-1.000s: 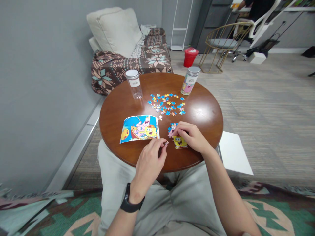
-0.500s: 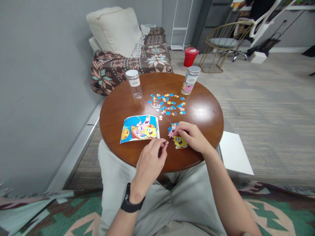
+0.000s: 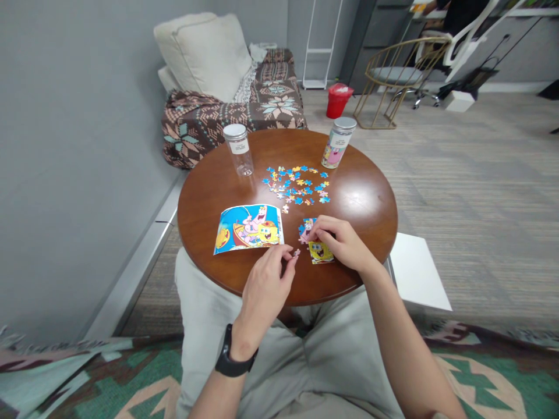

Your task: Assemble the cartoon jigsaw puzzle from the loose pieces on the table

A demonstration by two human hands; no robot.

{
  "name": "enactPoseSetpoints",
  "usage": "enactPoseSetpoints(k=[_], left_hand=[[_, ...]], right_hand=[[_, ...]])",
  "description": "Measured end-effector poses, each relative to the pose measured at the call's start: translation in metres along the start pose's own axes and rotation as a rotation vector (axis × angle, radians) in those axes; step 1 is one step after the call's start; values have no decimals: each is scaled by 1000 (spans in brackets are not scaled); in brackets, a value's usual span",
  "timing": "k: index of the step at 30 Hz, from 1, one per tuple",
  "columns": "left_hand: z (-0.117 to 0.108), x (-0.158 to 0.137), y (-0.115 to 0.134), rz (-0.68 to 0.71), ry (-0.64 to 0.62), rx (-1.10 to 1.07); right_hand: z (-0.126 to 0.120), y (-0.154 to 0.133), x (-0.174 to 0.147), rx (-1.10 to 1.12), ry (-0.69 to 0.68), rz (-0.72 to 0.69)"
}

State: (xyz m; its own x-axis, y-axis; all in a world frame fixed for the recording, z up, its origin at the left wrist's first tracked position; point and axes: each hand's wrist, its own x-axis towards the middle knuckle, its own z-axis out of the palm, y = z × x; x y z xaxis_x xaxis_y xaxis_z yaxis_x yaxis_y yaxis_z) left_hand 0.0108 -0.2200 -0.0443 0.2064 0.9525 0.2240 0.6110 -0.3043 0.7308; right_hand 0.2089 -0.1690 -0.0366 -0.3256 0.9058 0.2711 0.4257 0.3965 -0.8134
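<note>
My left hand (image 3: 267, 283) is closed in a pinch on a small pinkish puzzle piece (image 3: 297, 253), just above the table near its front edge. A joined section of jigsaw puzzle (image 3: 320, 251), with a yellow face and a pink figure, lies right of that piece. My right hand (image 3: 342, 240) has its fingers bent together over the upper part of this section, touching it and covering some of it. The picture sheet (image 3: 248, 228), showing the cartoon in a boat, lies left of the puzzle. Loose puzzle pieces (image 3: 299, 183) are spread beyond both hands.
On the round wooden table (image 3: 201, 192) stand a clear lidded jar (image 3: 239, 151) at the back left and a jar with a pink picture (image 3: 337, 144) at the back right. Beyond are a draped sofa (image 3: 279, 96), a red bin (image 3: 338, 100) and a chair (image 3: 397, 75).
The small piece in my left hand has turned slightly and tilts more upright between the fingertips. My right hand stays in place on the joined section.
</note>
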Motion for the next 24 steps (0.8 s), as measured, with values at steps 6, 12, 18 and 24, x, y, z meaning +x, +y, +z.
enactPoseSetpoints(k=[6, 12, 18, 24], left_hand=[[-2, 3, 0, -62, 9, -78], [-6, 6, 3, -116, 21, -157], [-7, 6, 2, -151, -5, -234], [-6, 5, 0, -153, -20, -294]], right_hand=[[-2, -5, 0, 26, -20, -57], [-1, -10, -3, -59, -91, -189], [2, -10, -2, -82, -191, -239], [1, -11, -3, -64, -202, -189]])
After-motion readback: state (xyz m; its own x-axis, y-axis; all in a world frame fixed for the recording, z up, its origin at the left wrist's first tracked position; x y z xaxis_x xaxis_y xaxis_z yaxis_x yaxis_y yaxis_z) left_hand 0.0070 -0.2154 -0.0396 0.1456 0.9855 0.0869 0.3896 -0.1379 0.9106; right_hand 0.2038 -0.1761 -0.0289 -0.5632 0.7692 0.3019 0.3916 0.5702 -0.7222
